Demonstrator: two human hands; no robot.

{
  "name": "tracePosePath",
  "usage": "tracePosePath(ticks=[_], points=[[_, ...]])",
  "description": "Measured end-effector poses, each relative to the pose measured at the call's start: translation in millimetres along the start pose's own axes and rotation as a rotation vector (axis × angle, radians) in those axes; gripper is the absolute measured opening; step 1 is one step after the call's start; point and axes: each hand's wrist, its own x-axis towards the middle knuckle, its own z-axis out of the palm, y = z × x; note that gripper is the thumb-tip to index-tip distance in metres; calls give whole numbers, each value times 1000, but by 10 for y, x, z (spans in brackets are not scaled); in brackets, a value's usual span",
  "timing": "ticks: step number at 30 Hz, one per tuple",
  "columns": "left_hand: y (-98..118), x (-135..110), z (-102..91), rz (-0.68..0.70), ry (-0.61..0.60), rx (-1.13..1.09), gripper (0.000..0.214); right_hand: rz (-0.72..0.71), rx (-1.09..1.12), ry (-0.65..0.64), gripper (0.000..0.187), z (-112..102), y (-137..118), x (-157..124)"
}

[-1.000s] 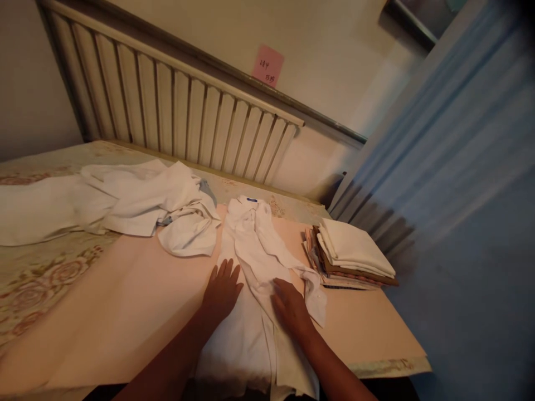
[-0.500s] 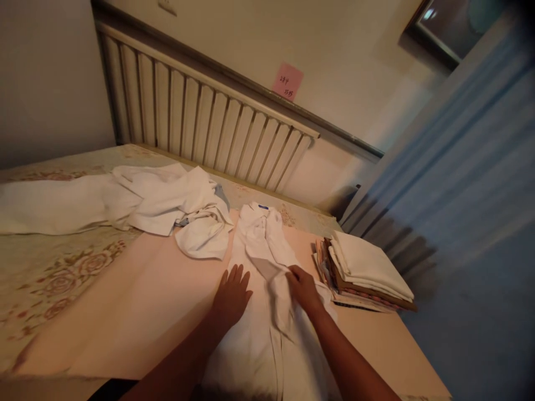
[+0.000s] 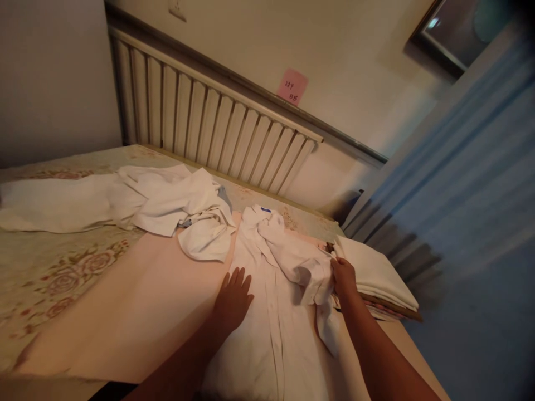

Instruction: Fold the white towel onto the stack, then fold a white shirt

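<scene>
A white button-front shirt (image 3: 254, 328) lies spread on a pale pink board (image 3: 154, 301), its collar with a blue label at the far end. My left hand (image 3: 234, 298) rests flat on the shirt's left side, fingers stretched out. At the right, my right hand (image 3: 344, 277) is closed on the edge of the shirt's sleeve (image 3: 309, 273), which it holds raised and drawn out sideways. The sleeve's lower part hangs in loose folds beneath that hand. What the fingertips pinch is partly hidden.
Other white garments (image 3: 163, 195) lie crumpled at the far left on a floral bedspread (image 3: 79, 273). A stack of folded cloths (image 3: 380, 273) stands just beyond my right hand. A radiator (image 3: 209, 117) runs along the wall, and a blue curtain (image 3: 468, 223) hangs at the right.
My right hand has moved right, pulling the sleeve from the shirt's middle out towards the folded stack. My left hand has stayed flat on the shirt.
</scene>
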Motion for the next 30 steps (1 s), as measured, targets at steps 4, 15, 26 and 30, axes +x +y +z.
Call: tracePosePath(ticks=[4,15,26,30], points=[[7,0,-18,-10,-6,-17,42,12,-168,-12,19,-43,24,59],[-28,-16,-4,-22,-109,-28,46,-232,-160,-335,16,836,-781,667],[-45,-75,455,-14,-22,27,53,-256,-61,-575,31,2324,-1748,1330],[-88,-129,775,35,26,46,54,-273,-86,-605,34,2749,-2039,1536]])
